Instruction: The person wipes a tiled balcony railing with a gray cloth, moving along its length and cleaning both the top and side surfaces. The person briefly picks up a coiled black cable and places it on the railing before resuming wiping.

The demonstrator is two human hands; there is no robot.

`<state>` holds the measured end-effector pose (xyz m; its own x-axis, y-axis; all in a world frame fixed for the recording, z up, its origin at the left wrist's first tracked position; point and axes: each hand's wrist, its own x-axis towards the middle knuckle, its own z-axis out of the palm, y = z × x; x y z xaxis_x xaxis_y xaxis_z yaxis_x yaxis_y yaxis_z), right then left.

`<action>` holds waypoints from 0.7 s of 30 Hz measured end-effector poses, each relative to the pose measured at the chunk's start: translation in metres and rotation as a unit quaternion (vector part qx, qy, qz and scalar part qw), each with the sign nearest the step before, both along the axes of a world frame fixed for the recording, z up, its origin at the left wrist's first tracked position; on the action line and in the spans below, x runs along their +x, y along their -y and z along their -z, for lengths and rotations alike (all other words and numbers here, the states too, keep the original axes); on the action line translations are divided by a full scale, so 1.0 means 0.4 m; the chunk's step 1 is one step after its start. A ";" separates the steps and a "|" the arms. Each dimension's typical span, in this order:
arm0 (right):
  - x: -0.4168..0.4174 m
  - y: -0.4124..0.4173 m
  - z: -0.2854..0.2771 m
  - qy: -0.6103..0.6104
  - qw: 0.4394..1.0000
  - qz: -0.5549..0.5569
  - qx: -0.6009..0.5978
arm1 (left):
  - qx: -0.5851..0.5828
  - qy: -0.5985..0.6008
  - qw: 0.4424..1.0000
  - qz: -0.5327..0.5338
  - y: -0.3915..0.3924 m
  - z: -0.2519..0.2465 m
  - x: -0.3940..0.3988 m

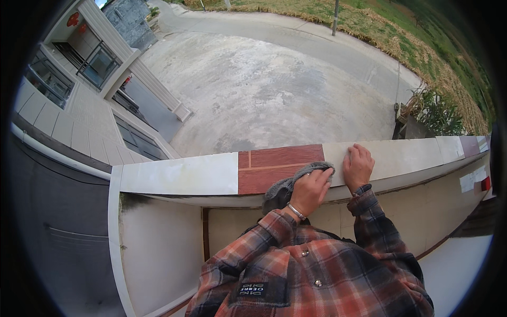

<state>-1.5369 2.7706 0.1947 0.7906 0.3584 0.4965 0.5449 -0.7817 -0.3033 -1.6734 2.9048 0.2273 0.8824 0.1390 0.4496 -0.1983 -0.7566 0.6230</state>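
My left hand [311, 190], with a silver bracelet at the wrist, grips a bunched grey cloth [287, 190] on the tiled top of a parapet wall [376, 162]. The cloth lies at the right end of a dark red, wood-grain tile section [275, 158], and part of it hangs over the near edge. To the right, my right hand [358, 166] rests on a beige tile with its fingers bent and nothing seen in it. Glossy white tile [178, 174] covers the wall top farther left.
Beyond the wall, far below, spreads a concrete yard [253, 87] beside a road. A house with windows [138, 136] stands at left. A leafy plant [439, 111] grows past the wall at right. A small red object [485, 183] shows at far right.
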 end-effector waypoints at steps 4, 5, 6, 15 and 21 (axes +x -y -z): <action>-0.006 0.009 -0.014 0.004 0.997 -0.077 0.010 | -0.204 0.079 0.970 -0.105 0.000 -0.013 -0.048; -0.009 0.011 -0.019 0.005 0.995 -0.099 0.014 | -0.289 0.065 0.948 -0.120 -0.004 -0.019 -0.062; -0.011 0.014 -0.023 0.009 0.992 -0.120 0.025 | -0.373 0.050 0.917 -0.131 -0.009 -0.034 -0.083; -0.329 -0.035 -0.037 -0.443 0.763 -0.424 0.206 | -0.578 0.075 0.812 -0.036 -0.072 -0.177 -0.253; -0.364 -0.140 -0.080 -0.478 0.798 -0.319 0.183 | -0.511 0.098 0.841 -0.145 -0.199 -0.146 -0.366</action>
<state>-1.6826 2.8266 0.2265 0.5855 0.8085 -0.0596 0.1798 -0.2012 -0.9629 -1.8200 2.9842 0.2857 0.6671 0.7385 0.0978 -0.2732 0.1204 0.9544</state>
